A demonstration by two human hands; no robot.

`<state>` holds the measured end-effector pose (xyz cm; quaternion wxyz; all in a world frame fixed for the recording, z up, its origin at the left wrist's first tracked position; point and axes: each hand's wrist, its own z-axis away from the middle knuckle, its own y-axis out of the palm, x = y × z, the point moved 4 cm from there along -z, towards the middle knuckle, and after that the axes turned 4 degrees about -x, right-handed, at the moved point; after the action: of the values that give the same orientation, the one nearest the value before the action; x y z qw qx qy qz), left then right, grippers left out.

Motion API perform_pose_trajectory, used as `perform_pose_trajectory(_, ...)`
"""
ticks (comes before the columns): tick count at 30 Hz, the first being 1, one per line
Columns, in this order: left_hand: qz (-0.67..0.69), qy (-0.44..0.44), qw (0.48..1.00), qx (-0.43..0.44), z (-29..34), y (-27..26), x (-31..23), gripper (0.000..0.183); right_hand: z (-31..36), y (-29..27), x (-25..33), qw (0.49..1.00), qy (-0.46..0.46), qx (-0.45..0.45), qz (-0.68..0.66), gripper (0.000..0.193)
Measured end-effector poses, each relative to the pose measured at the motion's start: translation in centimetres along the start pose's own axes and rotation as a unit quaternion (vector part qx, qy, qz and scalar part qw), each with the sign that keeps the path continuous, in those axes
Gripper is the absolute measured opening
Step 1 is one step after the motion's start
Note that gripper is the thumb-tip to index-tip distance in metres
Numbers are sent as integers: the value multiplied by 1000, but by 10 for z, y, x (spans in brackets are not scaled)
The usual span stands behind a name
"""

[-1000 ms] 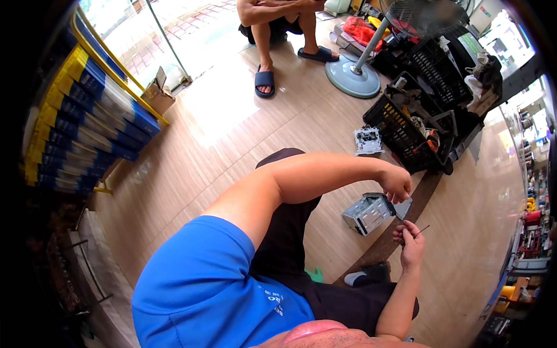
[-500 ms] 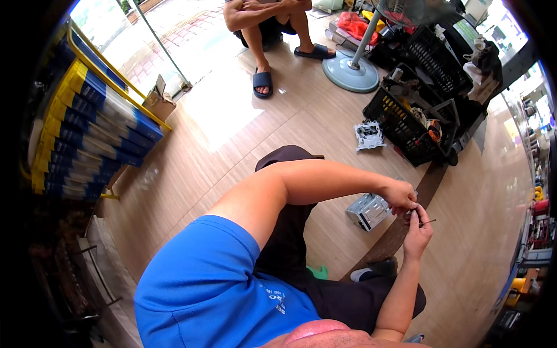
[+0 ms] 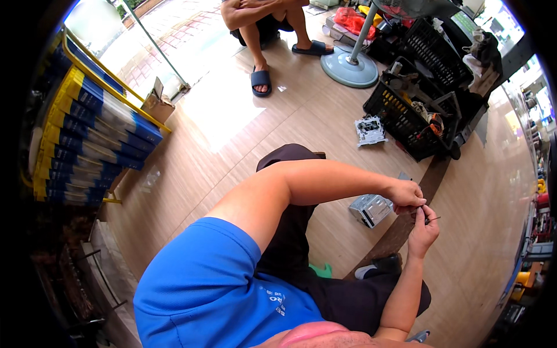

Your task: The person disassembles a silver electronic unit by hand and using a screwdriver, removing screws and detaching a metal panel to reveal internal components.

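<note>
Plainly, a thin rod crosses right fingers.

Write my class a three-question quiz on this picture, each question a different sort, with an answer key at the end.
1. Multiple choice: which hand does the thin rod stick out from?
A) left hand
B) right hand
C) neither

2. True or false: the silver metal box rests on the floor.

3. Fill in: the fan base is ____ in shape.

Key: 1. B; 2. True; 3. round
</note>
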<state>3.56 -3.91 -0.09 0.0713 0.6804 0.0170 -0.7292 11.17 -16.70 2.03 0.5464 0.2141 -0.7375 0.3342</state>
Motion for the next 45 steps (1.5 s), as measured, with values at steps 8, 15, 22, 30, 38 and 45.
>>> perform_pose_trajectory(8,48,-25,998,32,-1,4,2,44,0,-6,3,994,-74,-20,77,9)
perform_pose_trajectory(15,36,-34,998,37,6,3,9,43,9,1,9,989,-97,-8,113,9)
perform_pose_trajectory(22,-52,4,999,14,12,-12,-40,36,-39,-37,-2,1000,-7,6,27,27)
perform_pose_trajectory(30,-60,50,929,363,78,68,-72,41,-159,-185,-45,981,146,-50,-113,66)
perform_pose_trajectory(38,-41,37,939,341,60,59,-56,42,-153,-166,-43,985,94,15,-144,61)
perform_pose_trajectory(45,-25,6,946,324,58,52,-47,41,-136,-138,-47,983,128,14,-128,58)
